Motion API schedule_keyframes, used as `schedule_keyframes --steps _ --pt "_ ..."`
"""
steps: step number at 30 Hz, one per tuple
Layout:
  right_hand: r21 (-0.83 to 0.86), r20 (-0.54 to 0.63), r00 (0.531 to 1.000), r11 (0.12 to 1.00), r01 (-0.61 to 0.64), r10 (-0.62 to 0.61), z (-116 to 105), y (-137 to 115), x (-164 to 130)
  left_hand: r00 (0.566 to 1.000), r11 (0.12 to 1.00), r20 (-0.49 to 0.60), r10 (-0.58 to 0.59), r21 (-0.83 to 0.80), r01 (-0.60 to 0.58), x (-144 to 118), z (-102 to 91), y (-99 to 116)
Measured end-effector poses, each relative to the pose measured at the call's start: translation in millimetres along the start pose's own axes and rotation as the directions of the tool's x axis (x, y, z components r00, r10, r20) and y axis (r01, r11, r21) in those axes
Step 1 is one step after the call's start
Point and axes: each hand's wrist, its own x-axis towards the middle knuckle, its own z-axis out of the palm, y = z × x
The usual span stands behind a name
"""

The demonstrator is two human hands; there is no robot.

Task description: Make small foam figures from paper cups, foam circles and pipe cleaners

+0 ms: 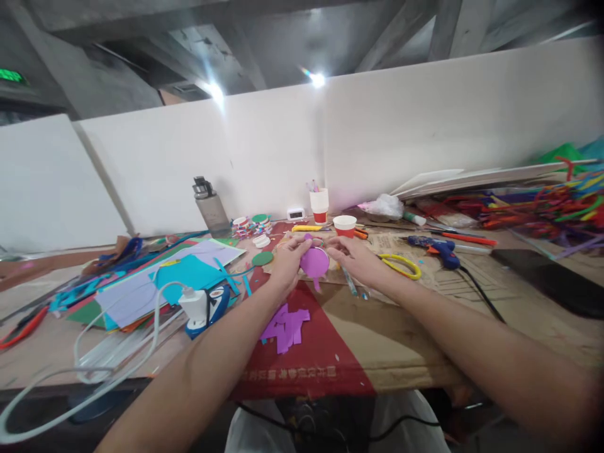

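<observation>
Where both hands meet, purple paper disc, tail pointing toward the person.

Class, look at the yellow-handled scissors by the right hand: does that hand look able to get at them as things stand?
Probably yes. The scissors lie flat on the table just beside the right hand with nothing between them, though that hand is holding the purple paper piece.
</observation>
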Motion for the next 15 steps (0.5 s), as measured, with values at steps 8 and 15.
schedule_keyframes --steps 8,15 --pt "0.286 0.171 0.977 0.943 -0.171 0.125 10 4 2 0.997 0.997 0.074 -0.005 -0.074 0.010 -7 9.7 5" --pt "0.363 0.121 0.977 0.908 -0.209 0.176 0 -8 1 0.984 0.995 0.153 -0.093 0.045 0.087 -7 13.0 0"
